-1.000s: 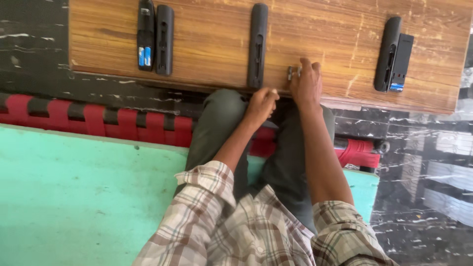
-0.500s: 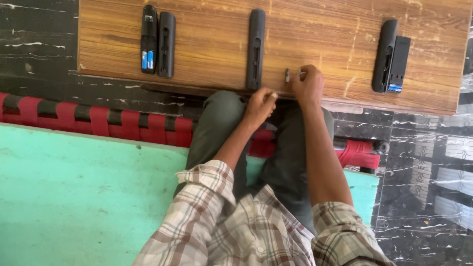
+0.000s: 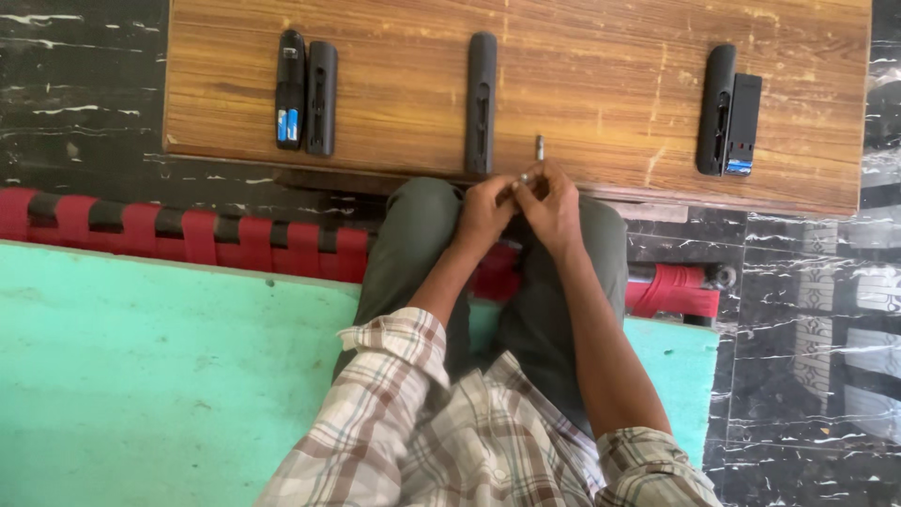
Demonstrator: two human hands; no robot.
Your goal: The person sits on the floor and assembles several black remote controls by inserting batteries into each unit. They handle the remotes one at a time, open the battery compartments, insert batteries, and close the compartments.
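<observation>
My left hand (image 3: 483, 214) and my right hand (image 3: 552, 205) meet above my knees at the near edge of the wooden table (image 3: 601, 75). Their fingertips pinch a small silver battery (image 3: 525, 177) between them. A second small battery (image 3: 540, 147) lies on the table just beyond my fingers. A black remote (image 3: 481, 101) with its back compartment open lies face down to the left of that battery.
At the table's left lie a black remote (image 3: 290, 89) showing blue batteries and a black cover (image 3: 320, 84) beside it. At the right lie another open remote (image 3: 717, 108) and its cover (image 3: 742, 124). I sit on a green mat (image 3: 141, 376) over red webbing; dark marble floor surrounds.
My right hand lifted one of the two batteries off the table and drew back to meet my left hand. One battery stays on the table.
</observation>
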